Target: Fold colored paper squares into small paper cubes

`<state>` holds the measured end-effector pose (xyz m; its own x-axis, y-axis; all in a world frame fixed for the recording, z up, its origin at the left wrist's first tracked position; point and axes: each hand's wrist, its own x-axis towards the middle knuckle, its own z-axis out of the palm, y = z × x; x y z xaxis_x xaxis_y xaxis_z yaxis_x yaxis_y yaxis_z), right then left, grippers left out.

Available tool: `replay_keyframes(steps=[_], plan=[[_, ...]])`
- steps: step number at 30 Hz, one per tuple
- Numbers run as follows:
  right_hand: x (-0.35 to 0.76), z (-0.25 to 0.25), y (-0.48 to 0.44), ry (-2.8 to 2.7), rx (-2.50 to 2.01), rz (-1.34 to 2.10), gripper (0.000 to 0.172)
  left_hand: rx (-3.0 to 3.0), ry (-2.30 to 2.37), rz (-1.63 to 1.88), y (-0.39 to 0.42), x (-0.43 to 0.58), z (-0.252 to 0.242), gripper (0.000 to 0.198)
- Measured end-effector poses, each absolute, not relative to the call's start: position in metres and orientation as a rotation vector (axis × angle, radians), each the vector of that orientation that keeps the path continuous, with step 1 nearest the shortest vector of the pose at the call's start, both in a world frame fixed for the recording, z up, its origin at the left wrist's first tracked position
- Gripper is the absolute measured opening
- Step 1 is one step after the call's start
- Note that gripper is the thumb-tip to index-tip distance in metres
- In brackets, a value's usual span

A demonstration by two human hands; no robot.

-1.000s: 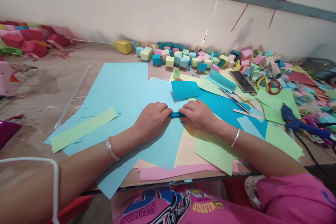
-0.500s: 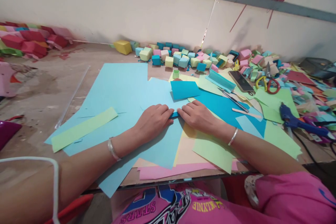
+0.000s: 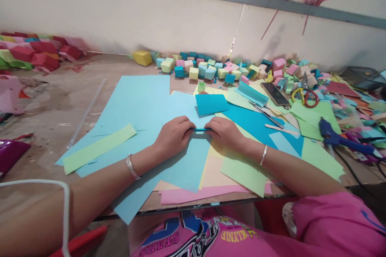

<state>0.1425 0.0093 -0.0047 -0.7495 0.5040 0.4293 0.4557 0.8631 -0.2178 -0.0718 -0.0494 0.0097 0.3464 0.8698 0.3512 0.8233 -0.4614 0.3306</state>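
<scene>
Between my two hands is a narrow strip of folded blue paper, seen nearly edge-on. My left hand pinches its left end, and my right hand pinches the right end; the fingertips hide both ends. Beneath them lie light blue paper sheets spread over the table. Just beyond my hands rests a creased piece of darker blue paper. A pale green paper strip lies left of my left hand, and a green sheet is below my right wrist.
Small folded paper boxes line the wall. To the right are a phone, yellow-and-red-handled scissors, metal tweezers-like tool and a blue glue gun. A clear ruler-like strip lies left; a white cable crosses near my left arm.
My hands have moved slightly apart along the blue paper strip, so more of its length shows. It now appears thinner and more edge-on. The whole view has shifted slightly.
</scene>
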Motion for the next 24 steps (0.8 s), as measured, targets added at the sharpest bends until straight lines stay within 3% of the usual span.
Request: replay_keyframes(steps=[7,17,24], plan=[[0.144,0.012,0.006,-2.275,-0.794,0.692,0.009,1.886,1.552,0.813,-0.053,-0.070,0.021,0.016],[0.145,0.017,0.003,-1.879,-1.002,1.435,0.018,1.307,1.245,0.884,-0.056,-0.073,0.028,0.025],[0.144,0.007,0.012,-1.454,-0.828,1.770,0.023,1.049,1.040,1.013,-0.050,-0.083,0.027,0.021]])
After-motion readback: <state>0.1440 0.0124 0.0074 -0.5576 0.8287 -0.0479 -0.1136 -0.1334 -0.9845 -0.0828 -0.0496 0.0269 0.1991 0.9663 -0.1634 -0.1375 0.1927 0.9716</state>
